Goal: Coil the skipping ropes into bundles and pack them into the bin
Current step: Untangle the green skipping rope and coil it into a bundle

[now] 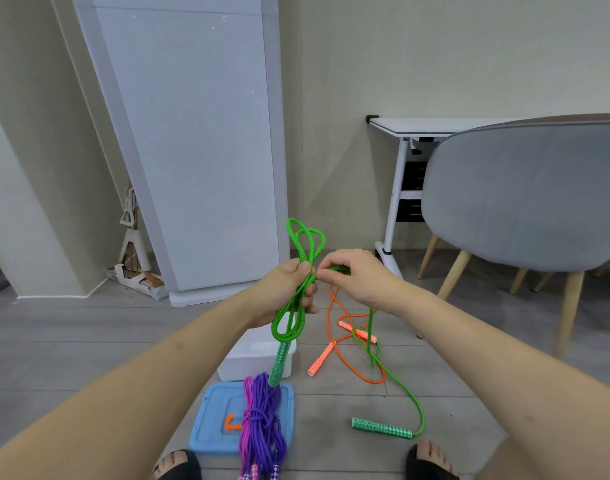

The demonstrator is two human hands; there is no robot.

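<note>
Gripping the folded loops of the green rope, my left hand is curling round the bundle's middle, while my right hand is pinching a strand just beside it. One green handle is hanging below my left hand; the other is lying on the floor. I'm seeing the white bin beneath, the orange rope loose on the floor, and the purple and pink bundles resting on the blue lid.

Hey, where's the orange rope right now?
The orange rope lies uncoiled on the floor at the centre of the head view, just right of the white bin, with the green rope crossing it.
</note>
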